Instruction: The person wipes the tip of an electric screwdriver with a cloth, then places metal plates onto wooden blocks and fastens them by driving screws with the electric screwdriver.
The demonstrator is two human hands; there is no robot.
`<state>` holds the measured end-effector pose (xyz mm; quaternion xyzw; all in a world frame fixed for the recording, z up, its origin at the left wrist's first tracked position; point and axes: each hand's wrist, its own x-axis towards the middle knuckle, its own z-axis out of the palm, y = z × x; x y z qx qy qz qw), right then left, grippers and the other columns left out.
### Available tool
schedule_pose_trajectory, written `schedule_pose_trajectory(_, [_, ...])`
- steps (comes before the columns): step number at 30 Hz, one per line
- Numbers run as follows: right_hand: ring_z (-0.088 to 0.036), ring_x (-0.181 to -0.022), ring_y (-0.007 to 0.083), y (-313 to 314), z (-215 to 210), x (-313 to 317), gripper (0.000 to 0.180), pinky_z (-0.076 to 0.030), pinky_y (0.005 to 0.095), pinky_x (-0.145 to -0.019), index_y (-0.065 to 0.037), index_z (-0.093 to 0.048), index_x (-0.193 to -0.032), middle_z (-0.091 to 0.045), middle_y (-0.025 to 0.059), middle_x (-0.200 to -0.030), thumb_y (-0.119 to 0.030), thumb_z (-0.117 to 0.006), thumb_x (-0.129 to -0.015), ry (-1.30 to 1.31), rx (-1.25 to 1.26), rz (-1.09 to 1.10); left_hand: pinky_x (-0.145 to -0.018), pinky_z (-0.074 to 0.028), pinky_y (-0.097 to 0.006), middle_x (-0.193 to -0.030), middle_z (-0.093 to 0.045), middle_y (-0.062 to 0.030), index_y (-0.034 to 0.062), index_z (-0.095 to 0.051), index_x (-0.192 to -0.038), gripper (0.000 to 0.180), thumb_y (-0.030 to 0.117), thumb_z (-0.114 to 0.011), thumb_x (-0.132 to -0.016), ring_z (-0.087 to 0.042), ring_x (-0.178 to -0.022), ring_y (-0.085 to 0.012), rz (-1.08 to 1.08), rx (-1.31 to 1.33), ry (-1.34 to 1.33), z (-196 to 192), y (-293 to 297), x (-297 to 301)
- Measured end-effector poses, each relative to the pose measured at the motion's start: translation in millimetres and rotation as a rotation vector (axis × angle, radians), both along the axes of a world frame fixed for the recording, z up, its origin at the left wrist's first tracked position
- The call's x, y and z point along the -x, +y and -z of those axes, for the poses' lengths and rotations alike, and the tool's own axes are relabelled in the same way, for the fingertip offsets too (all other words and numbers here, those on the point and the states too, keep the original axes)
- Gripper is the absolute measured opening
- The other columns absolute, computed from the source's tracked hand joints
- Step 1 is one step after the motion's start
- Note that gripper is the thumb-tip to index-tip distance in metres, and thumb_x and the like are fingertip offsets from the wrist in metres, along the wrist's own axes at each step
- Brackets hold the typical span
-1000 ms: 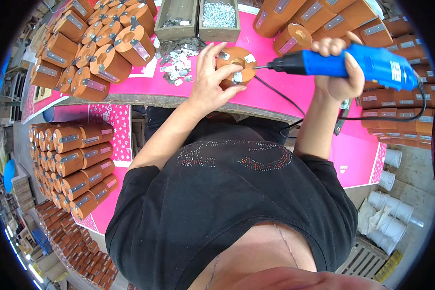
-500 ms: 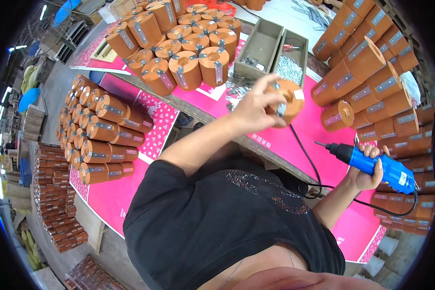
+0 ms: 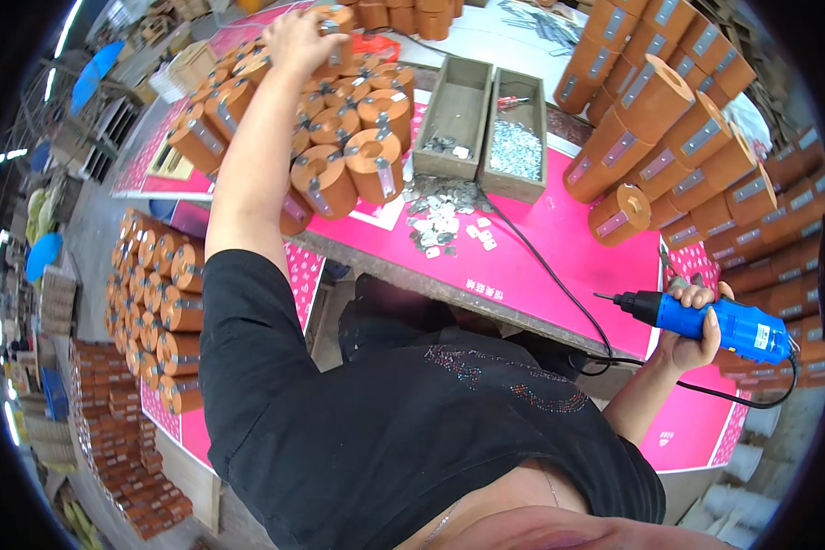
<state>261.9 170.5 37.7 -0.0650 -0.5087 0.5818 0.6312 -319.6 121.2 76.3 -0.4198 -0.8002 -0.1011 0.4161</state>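
orange spool (image 3: 332, 26) set on the left stack (image 3: 339, 137)
left hand (image 3: 304, 38) grips it; right hand (image 3: 692, 321) wraps the blue electric screwdriver (image 3: 706, 323). many spools (image 3: 678, 119) on the right seem undone.

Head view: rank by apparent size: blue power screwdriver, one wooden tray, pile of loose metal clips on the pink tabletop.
1. Wooden tray, largest.
2. Blue power screwdriver in the right hand; it sits nearer the camera, so the gap to the tray is unsure.
3. Pile of metal clips, smallest.
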Motion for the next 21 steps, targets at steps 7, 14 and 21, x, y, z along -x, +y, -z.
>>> schedule_pose_trajectory(7, [-0.047, -0.07, 0.0194, -17.7, -3.4, -5.9, 0.047, -0.04, 0.0362, -0.071, 0.0, -0.036, -0.116, -0.048, 0.0094, -0.075, -0.013, -0.049, -0.073, -0.11, 0.027, 0.214, -0.091, -0.028, -0.05, -0.114, -0.054, -0.0088, 0.0211, -0.054, -0.113, 0.054, 0.052, -0.061, -0.069, -0.044, -0.11, -0.0282, -0.21, 0.062, -0.198, -10.0, 54.1, 35.7])
schedule_pose_trajectory(14, [-0.048, -0.066, 0.021, -21.9, -9.9, -0.3, 0.05, -0.042, 0.0369, -0.065, -0.001, -0.035, -0.114, -0.047, 0.0102, -0.071, -0.011, -0.052, -0.069, -0.154, 0.098, 0.338, -0.087, -0.032, -0.052, -0.113, -0.054, -0.0111, 0.0199, -0.05, -0.115, 0.057, 0.055, -0.056, -0.071, -0.048, -0.108, -0.0312, -0.358, 0.226, -0.351, 13.2, 71.1, 58.9])
schedule_pose_trajectory(21, [-0.048, -0.065, 0.0199, -19.8, -17.9, 10.7, 0.05, -0.042, 0.0363, -0.065, 0.0, -0.035, -0.113, -0.046, 0.0089, -0.069, -0.015, -0.052, -0.069, -0.199, 0.045, 0.339, -0.089, -0.028, -0.056, -0.124, -0.044, -0.0136, 0.0186, -0.04, -0.122, 0.063, 0.051, -0.058, -0.072, -0.04, -0.114, -0.0341, -0.418, 0.244, -0.504, 16.9, 84.8, 62.7])
